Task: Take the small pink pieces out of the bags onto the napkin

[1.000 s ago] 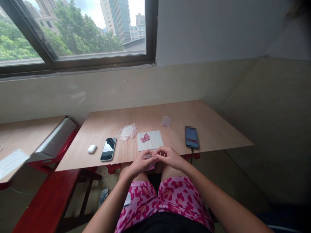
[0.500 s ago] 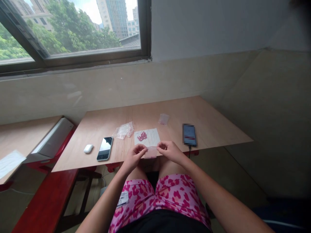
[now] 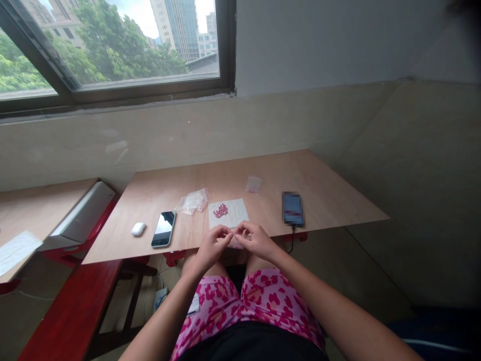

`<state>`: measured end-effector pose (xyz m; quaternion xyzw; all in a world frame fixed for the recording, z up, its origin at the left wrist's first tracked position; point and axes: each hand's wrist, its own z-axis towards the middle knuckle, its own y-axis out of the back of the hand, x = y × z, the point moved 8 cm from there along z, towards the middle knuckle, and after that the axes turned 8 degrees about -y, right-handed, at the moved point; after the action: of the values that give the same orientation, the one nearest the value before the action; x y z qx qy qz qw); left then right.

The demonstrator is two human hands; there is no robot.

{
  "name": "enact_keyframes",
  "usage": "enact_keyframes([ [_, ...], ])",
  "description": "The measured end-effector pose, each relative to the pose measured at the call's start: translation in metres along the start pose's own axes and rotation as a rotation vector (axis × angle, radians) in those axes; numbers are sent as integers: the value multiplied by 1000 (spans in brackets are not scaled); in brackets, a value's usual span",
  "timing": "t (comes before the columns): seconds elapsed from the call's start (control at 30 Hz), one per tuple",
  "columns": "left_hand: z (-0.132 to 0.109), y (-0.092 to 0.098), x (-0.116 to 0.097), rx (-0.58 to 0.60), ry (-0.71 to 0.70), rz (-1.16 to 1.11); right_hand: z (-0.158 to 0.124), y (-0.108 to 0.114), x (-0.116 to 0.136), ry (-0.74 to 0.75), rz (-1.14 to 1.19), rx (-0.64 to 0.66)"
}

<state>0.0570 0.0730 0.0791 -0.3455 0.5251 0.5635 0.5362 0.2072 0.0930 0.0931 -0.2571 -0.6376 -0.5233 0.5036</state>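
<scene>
From where I stand, both hands are drawn in close together at the near edge of the bench [image 3: 319,195]. The left hand [image 3: 213,244] and the right hand [image 3: 259,240] have their fingertips almost meeting, thumbs against fingers, pinching the top of a small clear bag [image 3: 236,244]. The bag hangs just under the fingers, in front of the edge and above the lap [image 3: 259,296]. Such a thin, limp thing probably needs a grip from both sides to keep its top straight. There's a pinkish tint low in it, though the fingers cover too much for me to tell what it holds.

Right beyond the hands lies a white sheet [image 3: 237,211], with the beads [image 3: 221,210] heaped on its left half. I'd guess the sheet is there to stop them rolling off and to make them easy to see against the wood. Loose bags [image 3: 192,201] lie overlapping just left of the sheet, within easy reach of the left hand. One more bag sits by itself farther back, a little pink showing at its bottom; it looks set apart from that pile on purpose.

The phone [image 3: 164,229] and the white case [image 3: 138,229] rest off to the left, and a second phone [image 3: 293,209] with its cable [image 3: 293,239] lies right, all out of the hands' way.
</scene>
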Motion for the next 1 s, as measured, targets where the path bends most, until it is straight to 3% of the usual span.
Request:
enact_keyframes([
  [0.53,-1,0,-4,1,-58,60,-3,-2,1,84,-19,-45],
  [1.0,1,6,1,-32,-6,21,1,-1,-8,56,7,-59],
])
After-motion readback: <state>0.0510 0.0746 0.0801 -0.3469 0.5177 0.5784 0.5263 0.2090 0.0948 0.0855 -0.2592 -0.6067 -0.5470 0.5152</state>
